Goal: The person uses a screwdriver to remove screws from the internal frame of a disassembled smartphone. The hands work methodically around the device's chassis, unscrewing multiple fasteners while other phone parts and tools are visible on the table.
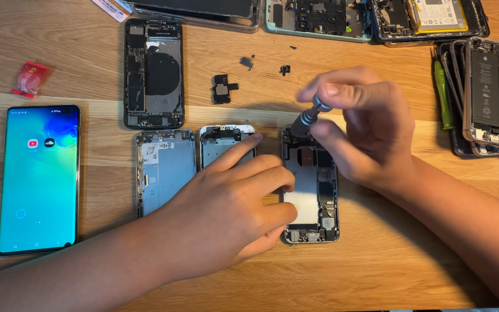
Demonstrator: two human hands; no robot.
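A pale wooden tabletop [376,271] fills the head view, crowded with opened phones and loose parts.

Near the centre, just toward 5 o'clock, lies an opened phone housing [313,196], its back shell facing up with boards and a pale plate showing inside. The left hand [232,202] comes in from 7 o'clock and lies flat over the housing's left half, fingers pressed down on it, index finger stretched toward 12 o'clock; it pins the shell rather than grasping it. The right hand [365,133] enters from 4 o'clock and pinches a small grey screwdriver [309,118] between thumb and fingertips, the tool tilted with its tip down at the housing's top edge. The exact screw under the tip is too small to make out.

At 9 o'clock of the housing sit a white-framed phone part [223,144] and a silvery bare housing [166,173]; a dark opened phone [153,72] lies above them. Far out at 9 o'clock a lit smartphone [40,179] shows a teal screen, with a red wrapper [29,78] above it. Small black loose parts [223,88] rest toward 12 o'clock, and a stack of opened phones [486,95] with a green tool [443,92] stands at 3 o'clock.

The step in hand looks like turning a screw at the top of the housing. The next move likely calls for steady downward pressure, the tip kept seated, and the left hand holding the shell from sliding.
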